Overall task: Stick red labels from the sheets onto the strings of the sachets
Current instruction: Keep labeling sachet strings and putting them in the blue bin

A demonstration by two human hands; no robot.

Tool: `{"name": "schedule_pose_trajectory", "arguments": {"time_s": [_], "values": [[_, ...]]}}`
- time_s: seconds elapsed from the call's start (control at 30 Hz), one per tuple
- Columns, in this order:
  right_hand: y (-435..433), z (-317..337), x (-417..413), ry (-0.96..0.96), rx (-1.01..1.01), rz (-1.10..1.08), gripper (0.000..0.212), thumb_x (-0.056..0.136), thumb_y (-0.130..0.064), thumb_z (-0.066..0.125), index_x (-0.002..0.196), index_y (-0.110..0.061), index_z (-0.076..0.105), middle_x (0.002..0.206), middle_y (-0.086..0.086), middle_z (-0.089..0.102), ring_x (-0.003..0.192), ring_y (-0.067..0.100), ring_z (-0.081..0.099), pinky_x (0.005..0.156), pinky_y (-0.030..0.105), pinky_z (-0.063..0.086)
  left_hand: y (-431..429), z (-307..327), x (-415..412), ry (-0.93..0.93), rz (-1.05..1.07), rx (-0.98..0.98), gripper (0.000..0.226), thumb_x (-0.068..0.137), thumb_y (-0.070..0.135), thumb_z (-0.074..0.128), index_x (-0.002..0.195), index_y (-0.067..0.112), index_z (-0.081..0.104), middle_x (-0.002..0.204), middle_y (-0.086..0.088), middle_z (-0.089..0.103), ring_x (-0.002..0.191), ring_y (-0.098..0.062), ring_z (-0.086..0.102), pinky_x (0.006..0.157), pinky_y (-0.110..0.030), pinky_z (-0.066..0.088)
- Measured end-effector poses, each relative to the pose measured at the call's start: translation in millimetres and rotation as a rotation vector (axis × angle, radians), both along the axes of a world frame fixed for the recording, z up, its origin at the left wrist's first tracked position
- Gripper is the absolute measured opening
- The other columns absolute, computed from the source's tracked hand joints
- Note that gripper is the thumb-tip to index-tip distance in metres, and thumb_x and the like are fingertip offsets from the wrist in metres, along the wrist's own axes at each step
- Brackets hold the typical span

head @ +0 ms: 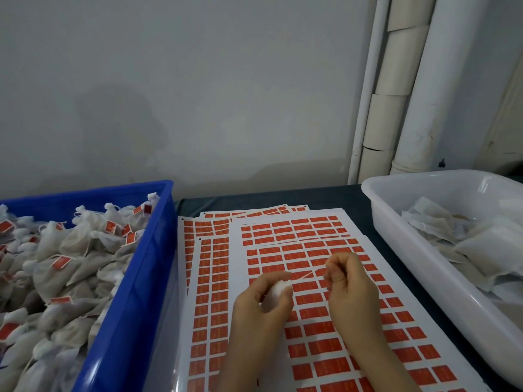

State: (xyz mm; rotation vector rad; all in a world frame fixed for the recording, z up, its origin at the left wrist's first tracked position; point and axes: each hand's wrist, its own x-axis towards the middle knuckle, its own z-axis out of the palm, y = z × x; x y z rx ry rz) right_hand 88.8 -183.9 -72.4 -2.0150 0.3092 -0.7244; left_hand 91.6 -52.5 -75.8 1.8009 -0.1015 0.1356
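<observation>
Left hand (264,299) grips a sachet (278,290) — right hand (346,278) pinches its string (308,274) taut.

2 bare hands, the left hand (261,299) and right hand (349,281), with bare forearms behind the fingers (335,265); no sleeves, gloves, rings or watch show.

sachet (278,290) mostly hidden in left hand (261,301), label print too small, blue crate (135,292) cut off left
</observation>
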Motion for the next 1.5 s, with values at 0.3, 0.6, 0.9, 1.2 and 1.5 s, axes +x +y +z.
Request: {"name": "schedule_pose_trajectory", "arguments": {"time_s": [0.3, 0.6, 0.9, 1.2, 1.5], "values": [[9, 1, -4, 0.156, 0.509, 0.289, 0.017, 0.096, -0.025, 0.042, 0.089, -0.019, 0.056, 0.067, 0.002, 0.059, 0.058, 0.011, 0.054, 0.058, 0.015, 0.047, -2, 1, 5, -0.022, -0.001, -0.079, 0.005, 0.082, 0.027, 0.069, 0.080, 0.030, 0.065, 0.082, 0.034, 0.062, 0.086, 0.016, 0.055, 0.052, -0.001, 0.045], [5, 14, -6, 0.043, 1.184, 0.574, 0.037, 0.097, -0.017, 0.036, 0.067, -0.011, 0.058, 0.059, 0.009, 0.049, 0.041, 0.013, 0.040, 0.074, 0.035, 0.043, -4, 0, 3, -0.098, -0.199, 0.252, 0.017, 0.091, 0.041, 0.050, 0.080, 0.053, 0.051, 0.081, 0.034, 0.057, 0.085, 0.010, 0.058, 0.065, -0.002, 0.043], [-4, 11, -2, 0.013, 0.915, 0.482, 0.022, 0.087, -0.030, 0.045, 0.082, -0.009, 0.051, 0.058, 0.005, 0.046, 0.046, 0.011, 0.040, 0.052, 0.017, 0.041, 3, -4, -1, -0.101, -0.176, 0.222, 0.024, 0.092, 0.041, 0.046, 0.091, 0.059, 0.031, 0.096, 0.024, 0.051, 0.088, 0.002, 0.056, 0.069, -0.008, 0.048], [12, -3, -4, 0.276, 0.104, 0.444, 0.008, 0.089, -0.036, 0.054, 0.085, -0.033, 0.060, 0.060, -0.016, 0.061, 0.058, -0.004, 0.058, 0.052, 0.006, 0.042, 10, -13, 4, -0.595, 0.087, 0.672, 0.023, 0.071, 0.012, 0.077, 0.077, 0.031, 0.065, 0.085, 0.012, 0.060, 0.085, -0.008, 0.045, 0.077, -0.018, 0.040], [16, -4, -8, 0.115, 0.009, 0.415, 0.012, 0.085, -0.030, 0.061, 0.074, -0.034, 0.060, 0.071, -0.013, 0.063, 0.073, 0.003, 0.058, 0.064, 0.014, 0.050, 1, -10, 5, -0.155, 0.248, 0.384, 0.013, 0.087, 0.032, 0.060, 0.076, 0.039, 0.061, 0.093, 0.020, 0.047, 0.098, -0.004, 0.036, 0.081, -0.018, 0.028]]}}
